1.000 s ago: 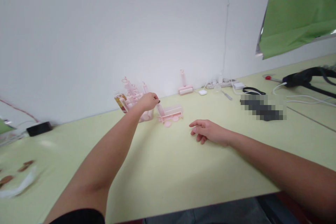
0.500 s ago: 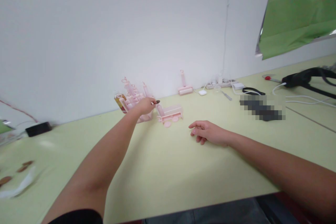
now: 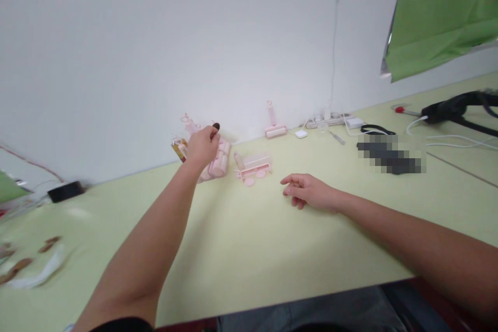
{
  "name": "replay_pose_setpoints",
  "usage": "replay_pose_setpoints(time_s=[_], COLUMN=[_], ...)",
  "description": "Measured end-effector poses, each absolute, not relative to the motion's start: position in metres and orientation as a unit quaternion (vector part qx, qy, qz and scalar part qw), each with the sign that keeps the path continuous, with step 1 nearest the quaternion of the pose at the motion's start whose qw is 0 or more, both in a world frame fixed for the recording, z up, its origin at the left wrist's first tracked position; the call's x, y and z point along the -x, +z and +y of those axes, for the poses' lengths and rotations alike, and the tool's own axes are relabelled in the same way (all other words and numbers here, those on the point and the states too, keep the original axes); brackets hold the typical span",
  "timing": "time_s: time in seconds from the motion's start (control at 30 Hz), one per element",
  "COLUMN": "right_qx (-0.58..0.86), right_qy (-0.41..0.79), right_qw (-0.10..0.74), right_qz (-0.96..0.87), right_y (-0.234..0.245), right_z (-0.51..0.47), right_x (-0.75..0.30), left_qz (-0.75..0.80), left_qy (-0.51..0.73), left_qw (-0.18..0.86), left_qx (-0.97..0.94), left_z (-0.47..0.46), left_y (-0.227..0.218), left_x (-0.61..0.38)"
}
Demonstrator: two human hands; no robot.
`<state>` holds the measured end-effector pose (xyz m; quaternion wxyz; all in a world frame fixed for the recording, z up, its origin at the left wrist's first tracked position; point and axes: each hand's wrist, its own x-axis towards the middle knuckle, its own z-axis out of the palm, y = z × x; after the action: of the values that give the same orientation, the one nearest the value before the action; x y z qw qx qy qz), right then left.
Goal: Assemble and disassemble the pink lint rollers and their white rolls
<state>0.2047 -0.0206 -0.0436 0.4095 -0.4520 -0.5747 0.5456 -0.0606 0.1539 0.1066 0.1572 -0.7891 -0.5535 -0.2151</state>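
My left hand (image 3: 203, 146) is raised in front of a cluster of pink lint rollers (image 3: 222, 158) by the wall. Its thumb and fingers are closed on a small dark oval piece (image 3: 217, 126), whose kind I cannot make out. The hand hides part of the cluster. Just right of it lies a pink roller piece with a clear cover (image 3: 254, 165), with small pink discs (image 3: 249, 182) at its front. My right hand (image 3: 305, 191) rests on the table, fingers loosely curled and apart, holding nothing.
Another pink lint roller (image 3: 275, 130) stands against the wall. To its right are a white adapter (image 3: 301, 134), a power strip (image 3: 330, 121), cables and a black headset (image 3: 447, 111). A black box (image 3: 66, 192) and brown pieces (image 3: 17, 270) sit at the left.
My left hand has moved up and slightly left with the dark piece, which is now tilted more upright. My right hand has stayed in place. The view has shifted slightly.
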Motion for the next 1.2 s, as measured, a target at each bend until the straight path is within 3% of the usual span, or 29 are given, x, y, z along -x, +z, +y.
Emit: replay_pose_setpoints(time_s=[0.17, 0.27, 0.43, 0.67, 0.87, 1.2], right_qx=[0.513, 0.493, 0.491, 0.54, 0.519, 0.51], right_qy=[0.37, 0.261, 0.282, 0.292, 0.314, 0.324], right_qw=[0.489, 0.485, 0.417, 0.407, 0.387, 0.38], right_qz=[-0.601, -0.674, -0.711, -0.676, -0.694, -0.7], right_y=[-0.036, -0.026, -0.023, -0.034, -0.03, -0.037], right_z=[-0.023, -0.029, -0.033, -0.027, -0.034, -0.031], right_x=[-0.207, -0.209, -0.209, -0.209, -0.205, -0.205], left_qz=[-0.461, -0.356, -0.314, -0.558, -0.61, -0.572], left_qy=[-0.237, -0.234, -0.266, -0.113, -0.057, -0.06], left_qw=[0.027, -0.062, -0.158, -0.027, 0.007, 0.008], left_qx=[0.855, 0.903, 0.898, 0.822, 0.79, 0.818], left_z=[0.061, 0.01, -0.007, 0.049, 0.056, 0.049], left_y=[0.081, 0.044, -0.003, -0.031, -0.04, -0.038], left_x=[0.027, 0.0, -0.015, 0.024, 0.028, 0.027])
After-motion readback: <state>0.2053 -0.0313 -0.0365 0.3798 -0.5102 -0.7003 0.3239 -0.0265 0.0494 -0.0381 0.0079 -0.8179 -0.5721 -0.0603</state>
